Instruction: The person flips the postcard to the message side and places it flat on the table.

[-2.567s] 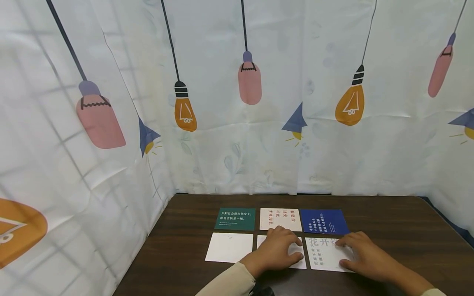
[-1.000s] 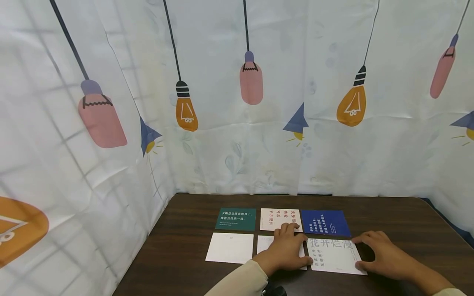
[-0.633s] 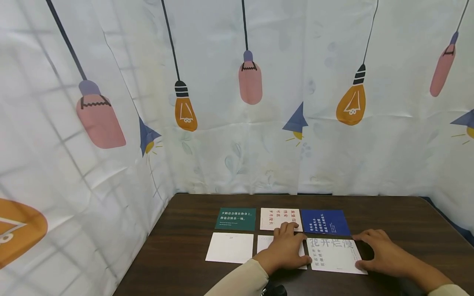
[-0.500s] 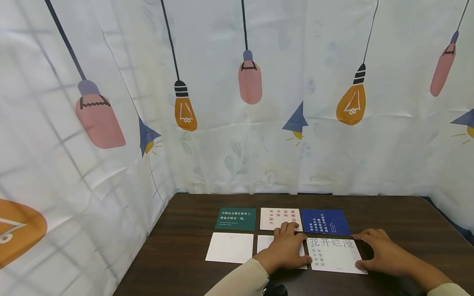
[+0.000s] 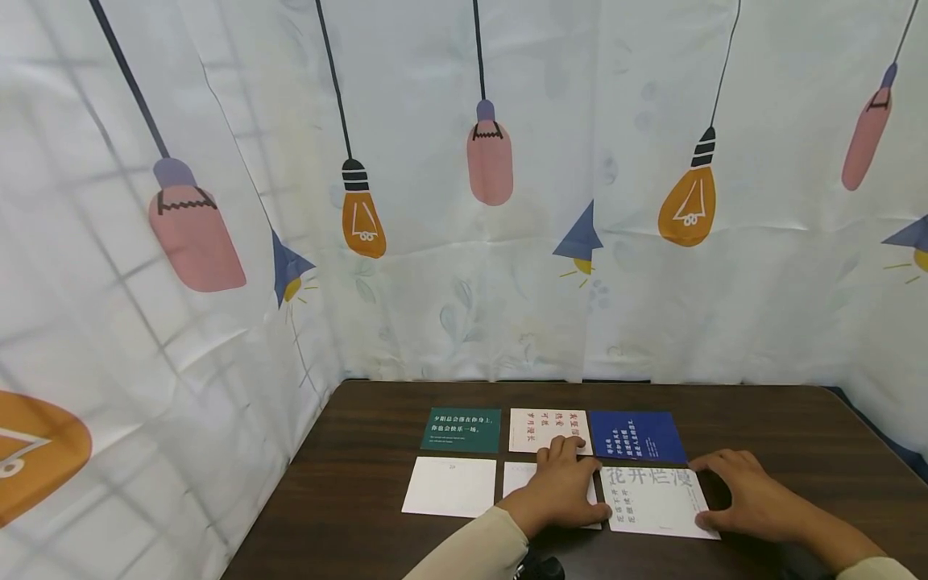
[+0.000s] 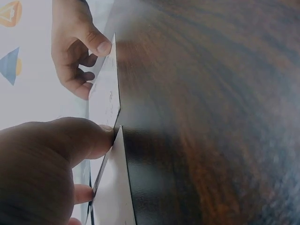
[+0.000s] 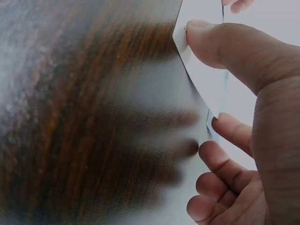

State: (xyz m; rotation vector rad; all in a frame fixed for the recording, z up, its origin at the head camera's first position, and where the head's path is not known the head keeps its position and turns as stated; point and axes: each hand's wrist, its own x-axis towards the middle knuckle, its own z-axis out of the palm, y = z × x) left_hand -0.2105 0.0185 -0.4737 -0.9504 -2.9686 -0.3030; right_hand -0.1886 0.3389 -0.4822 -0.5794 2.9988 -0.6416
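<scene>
A white card with grey printed characters (image 5: 656,503) lies flat at the right end of the front row. My right hand (image 5: 747,495) touches its right side, thumb on the near corner and index fingertip at the far corner. My left hand (image 5: 558,491) spreads over the middle white card (image 5: 516,475), hiding most of it. Its thumb (image 6: 101,140) touches the printed card's left edge, and a fingertip overlaps the pink card with red characters (image 5: 547,429) behind. In the right wrist view, the right thumb (image 7: 204,40) presses on the white card, other fingers loosely bent.
The back row also has a green card (image 5: 460,429) on the left and a blue card (image 5: 638,435) on the right. A plain white card (image 5: 449,486) lies front left. The dark wooden table (image 5: 348,459) meets a lamp-patterned curtain (image 5: 464,322) behind.
Since the earliest frame, my right hand has slid from over the printed card to its right edge. My left hand has shifted right to its left edge. The last second shows both hands still.
</scene>
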